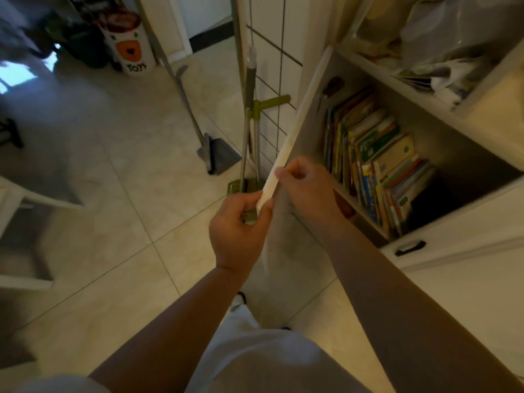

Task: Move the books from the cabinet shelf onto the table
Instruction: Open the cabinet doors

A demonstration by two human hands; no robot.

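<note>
Gripping the free edge of the open cabinet door [295, 131], the left hand [239, 231] pinches its lower corner and the right hand [304, 188] closes on the edge just above. Bare tiled floor [119, 194] lies open to the left; a dustpan [218, 154] and broom [249, 123] stand just beyond the door. Inside the cabinet shelf [365, 217], the books [374, 163] stand packed upright, thin colourful spines outward, some leaning.

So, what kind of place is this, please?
Most likely a home: children's books in a white cabinet, a toys bin, and a dustpan on the tiled floor.
</note>
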